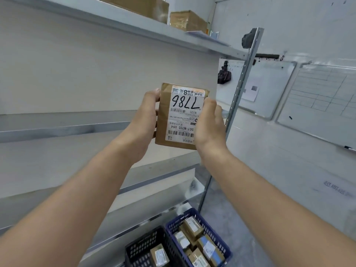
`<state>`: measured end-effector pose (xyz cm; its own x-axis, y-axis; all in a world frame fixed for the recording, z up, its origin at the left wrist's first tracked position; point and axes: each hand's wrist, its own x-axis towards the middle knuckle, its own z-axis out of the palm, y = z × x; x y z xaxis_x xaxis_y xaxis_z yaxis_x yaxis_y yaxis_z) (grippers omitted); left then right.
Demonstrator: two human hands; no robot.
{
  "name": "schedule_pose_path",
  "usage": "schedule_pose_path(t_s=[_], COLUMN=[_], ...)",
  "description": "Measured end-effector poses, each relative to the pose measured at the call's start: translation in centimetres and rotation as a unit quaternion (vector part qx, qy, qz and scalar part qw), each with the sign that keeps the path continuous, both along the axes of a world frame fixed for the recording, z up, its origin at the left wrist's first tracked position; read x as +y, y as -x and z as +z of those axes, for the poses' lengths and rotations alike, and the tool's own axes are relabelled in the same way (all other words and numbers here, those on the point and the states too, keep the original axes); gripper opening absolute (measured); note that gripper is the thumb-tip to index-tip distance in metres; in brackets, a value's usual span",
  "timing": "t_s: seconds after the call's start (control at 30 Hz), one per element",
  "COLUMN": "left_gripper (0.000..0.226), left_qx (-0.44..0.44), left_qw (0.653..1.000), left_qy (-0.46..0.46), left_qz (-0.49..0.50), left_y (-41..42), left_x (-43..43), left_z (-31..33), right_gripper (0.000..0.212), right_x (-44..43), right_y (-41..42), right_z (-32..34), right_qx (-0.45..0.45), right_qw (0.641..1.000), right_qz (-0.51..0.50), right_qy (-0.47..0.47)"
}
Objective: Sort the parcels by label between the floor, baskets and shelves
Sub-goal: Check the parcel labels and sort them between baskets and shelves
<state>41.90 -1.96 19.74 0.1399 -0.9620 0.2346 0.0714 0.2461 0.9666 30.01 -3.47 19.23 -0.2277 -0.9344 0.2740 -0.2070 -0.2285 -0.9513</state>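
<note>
Parcel of brown cardboard [163, 120], its white label [185, 116] hand-marked 7786 and upside down to us, hangs in front of the grey metal shelves [57, 130]. Our left hand [142, 120] curls round its left edge and our right hand [210, 128] clasps its right edge. We judge the sorting partly done. Brown boxes [187, 21] lie on the top shelf, several fill the blue plastic basket [221, 241] on the floor, and one sits in the black plastic basket [138, 249]. This one is not yet placed.
</note>
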Motion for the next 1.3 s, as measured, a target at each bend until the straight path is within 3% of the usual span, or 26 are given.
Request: schedule_pose_path(t_s=[0.27,0.5,0.63,0.8,1.07,1.23,1.3], left_gripper=[0.070,0.052,0.047,0.044,0.039,0.038,0.040], left_qx=[0.025,0.029,0.006,-0.029,0.016,0.057,0.057], left_qw=[0.999,0.996,0.994,0.987,0.945,0.916,0.913], left_qy=[-0.048,-0.087,-0.107,-0.130,-0.247,-0.307,-0.320], left_qz=[-0.007,0.003,0.026,0.085,0.216,0.253,0.248], left_y=[-3.4,-3.4,-1.5,2.4,7.6,8.0,7.6], left_x=[-10.6,-17.3,-19.9,-22.4,-24.9,-26.0,-26.4], left_z=[-5.0,-10.1,-12.4,-15.1,-22.7,-28.0,-30.8], right_gripper=[0.068,0.057,0.068,0.061,0.066,0.089,0.082], right_x=[-11.1,-17.9,-21.4,-26.4,-31.3,-32.8,-33.4], right_y=[-3.7,-2.7,-1.3,1.9,5.7,5.5,5.1], right_z=[-4.4,-8.5,-11.1,-14.8,-22.9,-28.7,-31.6], right_qx=[0.037,0.073,0.063,0.063,0.104,0.112,0.122], right_qw=[0.997,0.991,0.988,0.979,0.944,0.927,0.921], right_qz=[-0.031,-0.042,-0.013,0.048,0.190,0.215,0.218], right_qy=[-0.054,-0.108,-0.142,-0.189,-0.250,-0.285,-0.299])
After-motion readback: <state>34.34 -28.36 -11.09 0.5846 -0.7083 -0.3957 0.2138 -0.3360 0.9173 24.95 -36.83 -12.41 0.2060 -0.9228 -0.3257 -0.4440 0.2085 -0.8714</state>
